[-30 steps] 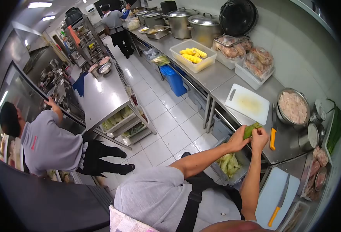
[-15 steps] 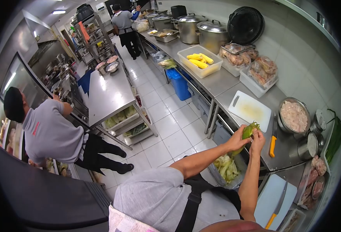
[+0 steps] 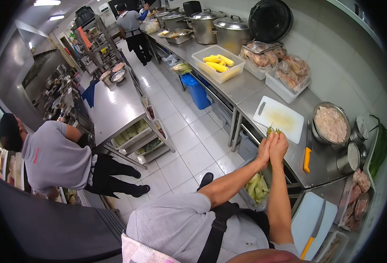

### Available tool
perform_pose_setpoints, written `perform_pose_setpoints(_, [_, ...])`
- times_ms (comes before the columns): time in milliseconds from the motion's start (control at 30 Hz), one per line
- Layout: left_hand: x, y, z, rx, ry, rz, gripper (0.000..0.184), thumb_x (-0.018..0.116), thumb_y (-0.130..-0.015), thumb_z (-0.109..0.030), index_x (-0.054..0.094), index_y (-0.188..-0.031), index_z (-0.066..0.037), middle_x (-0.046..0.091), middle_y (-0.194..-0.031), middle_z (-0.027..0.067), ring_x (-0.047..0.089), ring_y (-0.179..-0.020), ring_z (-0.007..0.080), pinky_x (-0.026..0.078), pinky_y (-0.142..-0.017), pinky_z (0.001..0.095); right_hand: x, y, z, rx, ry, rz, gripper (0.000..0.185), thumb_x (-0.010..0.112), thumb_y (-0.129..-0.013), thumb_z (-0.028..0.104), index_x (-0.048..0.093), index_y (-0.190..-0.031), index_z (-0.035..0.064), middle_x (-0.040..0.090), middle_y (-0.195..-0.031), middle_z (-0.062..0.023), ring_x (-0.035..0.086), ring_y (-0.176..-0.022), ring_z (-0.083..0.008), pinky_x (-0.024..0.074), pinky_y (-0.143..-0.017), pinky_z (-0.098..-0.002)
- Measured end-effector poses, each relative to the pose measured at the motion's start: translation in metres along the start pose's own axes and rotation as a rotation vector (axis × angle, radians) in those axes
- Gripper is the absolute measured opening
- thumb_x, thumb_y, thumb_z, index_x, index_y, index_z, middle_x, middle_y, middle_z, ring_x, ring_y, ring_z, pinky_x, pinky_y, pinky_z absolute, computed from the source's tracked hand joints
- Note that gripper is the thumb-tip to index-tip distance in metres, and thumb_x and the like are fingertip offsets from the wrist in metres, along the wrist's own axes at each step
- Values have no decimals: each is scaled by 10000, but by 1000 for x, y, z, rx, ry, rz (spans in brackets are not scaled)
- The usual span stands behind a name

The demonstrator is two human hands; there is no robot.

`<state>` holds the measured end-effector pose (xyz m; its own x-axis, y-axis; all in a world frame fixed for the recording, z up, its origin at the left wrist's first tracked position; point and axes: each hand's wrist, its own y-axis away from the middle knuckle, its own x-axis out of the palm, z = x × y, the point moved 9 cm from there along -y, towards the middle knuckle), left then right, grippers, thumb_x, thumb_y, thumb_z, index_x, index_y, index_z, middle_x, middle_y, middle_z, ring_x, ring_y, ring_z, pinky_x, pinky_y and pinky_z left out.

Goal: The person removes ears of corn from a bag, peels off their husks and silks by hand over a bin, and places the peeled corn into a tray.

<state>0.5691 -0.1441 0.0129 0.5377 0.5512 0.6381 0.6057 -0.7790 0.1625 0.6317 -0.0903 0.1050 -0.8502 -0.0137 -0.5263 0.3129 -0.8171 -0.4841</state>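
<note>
Both of my hands are closed round a green corn ear in its husk (image 3: 272,130), its leafy tip sticking out above the fingers. My left hand (image 3: 264,151) wraps it from the left, and my right hand (image 3: 278,149) presses against it from the right; most of the ear is hidden between them. Below them, a grey bin of pale green husks (image 3: 257,187) stands under the counter edge. A white cutting board (image 3: 280,118) lies just beyond my hands. Several yellow cobs (image 3: 218,62) rest in a clear plastic tub (image 3: 222,78) farther back.
An orange-handled knife (image 3: 307,158) lies right of the board, near a bowl of raw meat (image 3: 331,124). Another knife (image 3: 314,232) rests on a bluish board (image 3: 303,215). One person (image 3: 59,153) stands at an open fridge on the left; another (image 3: 132,33) is at the far counter.
My hands have closed together over the corn, covering more of it, and shifted slightly left and up. The person at the left has lowered an arm from the fridge door.
</note>
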Motion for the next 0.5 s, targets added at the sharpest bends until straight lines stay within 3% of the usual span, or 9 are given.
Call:
perform_pose_setpoints(100, [-25,-19,17,-38,106,-177,558,503,-1007,-538,604,-1228,-36,634,-1136,68,596,-1014,156,476,-887,294,7,8,-24,218,-122,-205,282,577,-953,215,630,-798,-14,668,-784,-220,624,-708,-420,469,-675,-482])
perform_pose_setpoints(133, [-30,-16,17,-37,179,-228,628,536,-968,-598,612,-1208,-22,635,-1114,66,608,-962,174,490,-852,317,17,9,-33,275,-144,-170,294,563,-968,209,642,-792,-13,685,-763,-191,642,-679,-357,487,-675,-436])
perform_pose_setpoints(233, [-52,-28,39,-209,289,-193,620,536,-971,-591,615,-1194,-17,626,-1138,66,595,-986,166,493,-843,306,46,19,-66,394,-379,-72,316,552,-990,238,660,-828,-10,671,-749,-122,617,-674,-217,481,-650,-366])
perform_pose_setpoints(267, [-80,-53,63,-107,150,-201,567,557,-970,-553,616,-1175,-28,661,-1066,84,644,-884,191,526,-794,335,56,29,-76,394,-520,-103,331,524,-1012,239,635,-834,-17,643,-756,-94,582,-676,-175,478,-647,-339])
perform_pose_setpoints(367, [-109,-65,53,-49,-193,-307,521,581,-961,-514,616,-1153,-31,698,-925,114,673,-708,232,544,-705,372,74,69,-96,445,-505,-52,313,488,-1022,221,589,-868,-33,658,-802,-131,618,-729,-209,492,-668,-369])
perform_pose_setpoints(400, [-105,-55,42,-87,-147,-358,381,606,-970,-431,621,-990,-50,669,-739,165,633,-528,221,532,-570,356,81,75,-105,482,-514,-99,324,481,-1025,227,582,-863,-34,653,-795,-128,610,-719,-209,491,-667,-367])
perform_pose_setpoints(500, [-92,-42,11,95,-788,-399,428,606,-970,-445,633,-853,-34,652,-638,153,645,-534,231,518,-523,357,93,90,-121,623,-563,-216,346,460,-1034,245,565,-860,-36,638,-777,-120,588,-697,-208,490,-664,-360])
